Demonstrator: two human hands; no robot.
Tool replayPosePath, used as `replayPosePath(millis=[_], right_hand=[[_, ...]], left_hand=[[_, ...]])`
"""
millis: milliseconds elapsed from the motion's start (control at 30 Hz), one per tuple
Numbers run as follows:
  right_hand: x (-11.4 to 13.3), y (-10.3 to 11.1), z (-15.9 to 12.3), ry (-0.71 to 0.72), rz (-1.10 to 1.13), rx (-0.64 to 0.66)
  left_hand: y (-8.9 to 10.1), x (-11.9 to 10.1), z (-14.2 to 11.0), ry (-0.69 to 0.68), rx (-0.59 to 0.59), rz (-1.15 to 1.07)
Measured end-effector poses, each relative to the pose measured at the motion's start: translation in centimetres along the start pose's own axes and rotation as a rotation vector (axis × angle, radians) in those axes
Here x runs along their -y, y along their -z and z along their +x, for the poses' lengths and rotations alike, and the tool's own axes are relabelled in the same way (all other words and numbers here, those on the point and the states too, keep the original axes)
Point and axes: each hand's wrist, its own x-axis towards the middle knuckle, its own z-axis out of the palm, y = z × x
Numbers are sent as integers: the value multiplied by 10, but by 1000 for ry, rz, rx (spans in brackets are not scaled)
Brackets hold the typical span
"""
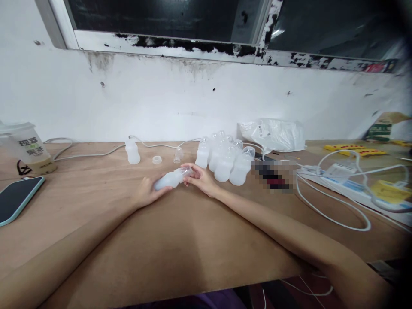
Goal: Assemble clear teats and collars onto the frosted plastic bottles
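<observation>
My left hand (148, 192) is closed around the body of a frosted white baby bottle (167, 181), tilted so its top points right. At that top end, my right hand (201, 178) pinches the clear cap (186, 172) with its fingers. Beyond my hands stand a capless bottle (132, 152), a white collar ring (157, 160) and a small clear cap piece (177, 155). To the right of my right hand is a cluster of several capped bottles (224, 165).
A drink cup (35, 150) and a phone (19, 198) are at the left. A white plastic bag (273, 134) lies against the wall. Looped white cables (334, 227) and a power strip (347, 189) occupy the right side, with yellow packets (354, 150) behind.
</observation>
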Motion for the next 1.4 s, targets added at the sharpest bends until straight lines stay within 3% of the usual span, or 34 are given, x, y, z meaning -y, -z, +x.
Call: replayPosePath(millis=[133,233,300,467,600,800,1233,1300,1400], right_hand=[[23,-1,7,58,-229,28],[59,0,11,175,-655,102],[82,3,12,166,-958,123],[107,17,14,-96,-1529,-50],[103,23,17,-100,-1755,-180],[96,27,17,-106,-1872,-259],[88,27,17,-109,-1848,-321],[88,22,15,-64,-1828,-358],[79,0,8,143,-1746,-317]], left_hand=[[-1,0,3,-10,15,-39],[-6,-1,6,-74,21,-46],[-9,-3,6,-147,50,-31],[-9,-6,4,-209,141,57],[-10,-3,4,-234,168,92],[-10,-2,5,-234,184,131],[-10,-4,4,-227,192,125],[-10,-4,5,-225,194,130],[-11,-2,5,-221,211,161]])
